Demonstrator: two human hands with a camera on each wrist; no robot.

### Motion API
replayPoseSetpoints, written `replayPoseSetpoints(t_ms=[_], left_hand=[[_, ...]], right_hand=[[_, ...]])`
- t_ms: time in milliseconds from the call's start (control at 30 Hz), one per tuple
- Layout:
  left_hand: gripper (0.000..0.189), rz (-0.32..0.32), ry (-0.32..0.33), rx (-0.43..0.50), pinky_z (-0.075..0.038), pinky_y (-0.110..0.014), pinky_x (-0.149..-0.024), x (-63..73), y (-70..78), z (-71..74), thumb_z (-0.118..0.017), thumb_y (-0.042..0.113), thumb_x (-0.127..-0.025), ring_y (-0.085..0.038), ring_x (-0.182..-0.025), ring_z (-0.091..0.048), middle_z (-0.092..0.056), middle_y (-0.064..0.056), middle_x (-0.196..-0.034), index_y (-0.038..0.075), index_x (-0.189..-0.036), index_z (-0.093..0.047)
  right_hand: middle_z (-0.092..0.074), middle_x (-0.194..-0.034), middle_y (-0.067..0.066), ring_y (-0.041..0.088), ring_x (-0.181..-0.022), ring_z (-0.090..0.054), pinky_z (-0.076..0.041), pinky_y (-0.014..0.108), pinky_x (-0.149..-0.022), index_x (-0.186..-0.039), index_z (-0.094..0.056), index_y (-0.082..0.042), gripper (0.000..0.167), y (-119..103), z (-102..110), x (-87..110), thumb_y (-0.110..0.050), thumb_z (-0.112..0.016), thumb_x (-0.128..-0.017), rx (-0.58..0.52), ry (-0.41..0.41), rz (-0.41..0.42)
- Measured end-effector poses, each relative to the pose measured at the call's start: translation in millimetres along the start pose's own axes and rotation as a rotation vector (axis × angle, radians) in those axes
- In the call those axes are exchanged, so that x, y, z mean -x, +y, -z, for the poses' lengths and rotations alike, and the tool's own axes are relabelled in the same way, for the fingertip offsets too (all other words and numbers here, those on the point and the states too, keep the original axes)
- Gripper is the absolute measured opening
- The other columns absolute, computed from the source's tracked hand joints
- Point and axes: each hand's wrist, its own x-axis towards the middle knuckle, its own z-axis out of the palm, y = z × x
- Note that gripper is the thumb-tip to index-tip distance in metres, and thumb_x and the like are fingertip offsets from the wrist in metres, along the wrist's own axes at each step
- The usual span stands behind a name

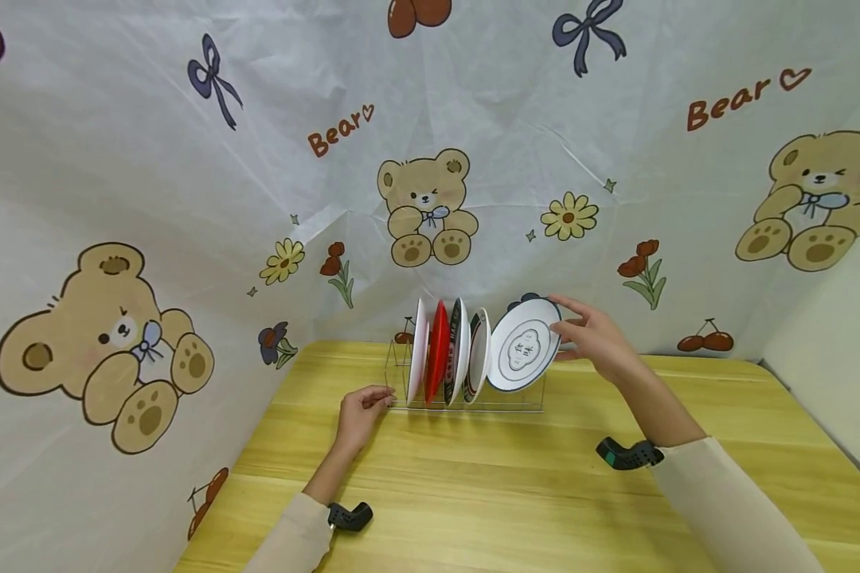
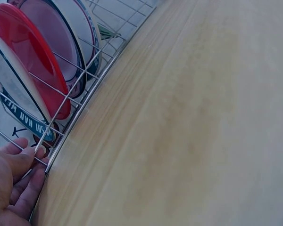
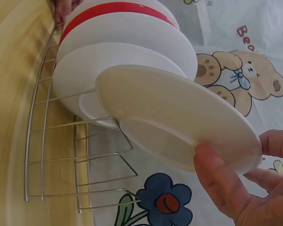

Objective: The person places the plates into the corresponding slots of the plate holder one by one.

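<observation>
My right hand pinches the right rim of a white plate with blue edging and a printed medallion. That plate leans at the right end of a wire dish rack, its underside facing the right wrist camera, where the rack's wires touch or pass close to its lower edge. Standing on edge to its left are a bowl-like dish with a patterned rim, a plate with dark lettering, a red plate and a pale pink plate. At the rack's left end, my left hand pinches its wire frame.
The rack stands on a wood-grain table, close to its back edge. A white cloth printed with bears hangs behind and along the left. A pale wall borders the right side.
</observation>
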Motion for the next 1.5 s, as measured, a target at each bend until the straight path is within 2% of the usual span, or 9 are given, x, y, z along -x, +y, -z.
replayPoseSetpoints(t_ms=[100,200,400,567,900,1067,1233,1400,1500], left_hand=[[0.016,-0.020,-0.003,-0.001,-0.062,-0.036,-0.078,4.1,10.4,0.9,-0.069,-0.006,-0.093,-0.043,-0.093,-0.071,-0.073,-0.025,-0.102,-0.011,-0.107,-0.073],[0.015,-0.030,0.003,0.002,-0.061,-0.033,-0.077,6.2,14.5,1.1,-0.070,-0.006,-0.092,-0.042,-0.093,-0.071,-0.073,-0.026,-0.102,-0.011,-0.106,-0.073],[0.016,-0.009,-0.002,0.009,-0.061,-0.039,-0.080,4.0,13.2,1.4,-0.070,-0.005,-0.093,-0.041,-0.095,-0.071,-0.074,-0.025,-0.104,-0.010,-0.108,-0.073],[0.016,-0.009,-0.006,0.004,-0.061,-0.042,-0.080,4.8,14.5,2.1,-0.069,-0.005,-0.093,-0.041,-0.095,-0.071,-0.074,-0.024,-0.103,-0.009,-0.108,-0.073],[0.017,-0.010,-0.014,0.016,-0.059,-0.049,-0.082,5.4,16.0,2.3,-0.069,-0.006,-0.093,-0.043,-0.095,-0.071,-0.073,-0.026,-0.103,-0.011,-0.108,-0.073],[0.016,-0.019,-0.001,0.010,-0.059,-0.049,-0.082,4.1,14.4,1.9,-0.069,-0.006,-0.093,-0.042,-0.094,-0.071,-0.073,-0.026,-0.103,-0.010,-0.108,-0.073],[0.017,-0.011,-0.019,0.021,-0.060,-0.048,-0.083,3.8,13.5,1.6,-0.069,-0.007,-0.093,-0.043,-0.095,-0.071,-0.073,-0.026,-0.104,-0.010,-0.108,-0.073],[0.017,-0.025,-0.017,0.020,-0.060,-0.045,-0.081,3.9,12.9,2.1,-0.070,-0.007,-0.092,-0.042,-0.093,-0.071,-0.073,-0.027,-0.103,-0.011,-0.108,-0.073],[0.016,-0.026,-0.009,0.008,-0.060,-0.047,-0.081,1.6,6.9,2.1,-0.070,-0.007,-0.092,-0.042,-0.092,-0.071,-0.073,-0.026,-0.102,-0.011,-0.107,-0.073]], right_hand=[[-0.054,-0.129,0.036,0.027,-0.089,-0.066,-0.062,0.047,-0.079,-0.161,-0.031,-0.015,0.063,-3,-3,-4.1,-0.011,-0.057,-0.103,0.023,-0.001,0.004],[-0.055,-0.128,0.035,0.028,-0.090,-0.065,-0.061,0.050,-0.081,-0.161,-0.031,-0.014,0.062,-5,-6,-7.4,-0.011,-0.056,-0.104,0.042,-0.004,0.009],[-0.053,-0.130,0.035,0.033,-0.095,-0.062,-0.062,0.049,-0.079,-0.160,-0.033,-0.013,0.060,-9,-10,-17.0,-0.012,-0.055,-0.104,0.064,-0.029,0.016],[-0.053,-0.122,0.034,0.032,-0.089,-0.063,-0.062,0.051,-0.077,-0.159,-0.034,-0.011,0.060,-12,-16,-23.1,-0.012,-0.057,-0.104,0.051,-0.054,0.025],[-0.052,-0.126,0.033,0.033,-0.085,-0.067,-0.060,0.056,-0.077,-0.159,-0.035,-0.010,0.059,-16,-31,-34.9,-0.012,-0.057,-0.104,0.065,-0.099,0.018],[-0.053,-0.120,0.033,0.041,-0.084,-0.066,-0.060,0.057,-0.077,-0.157,-0.038,-0.010,0.058,-9,-41,-42.1,-0.012,-0.058,-0.104,0.112,-0.118,0.011],[-0.054,-0.119,0.035,0.052,-0.089,-0.061,-0.061,0.056,-0.075,-0.157,-0.040,-0.010,0.056,2,-46,-43.9,-0.012,-0.058,-0.104,0.127,-0.115,0.006],[-0.055,-0.121,0.037,0.056,-0.091,-0.059,-0.061,0.057,-0.074,-0.156,-0.041,-0.010,0.055,6,-50,-45.4,-0.012,-0.057,-0.104,0.116,-0.116,0.026],[-0.055,-0.121,0.037,0.056,-0.091,-0.059,-0.061,0.056,-0.073,-0.155,-0.042,-0.012,0.054,7,-52,-47.4,-0.012,-0.058,-0.104,0.111,-0.113,0.026]])
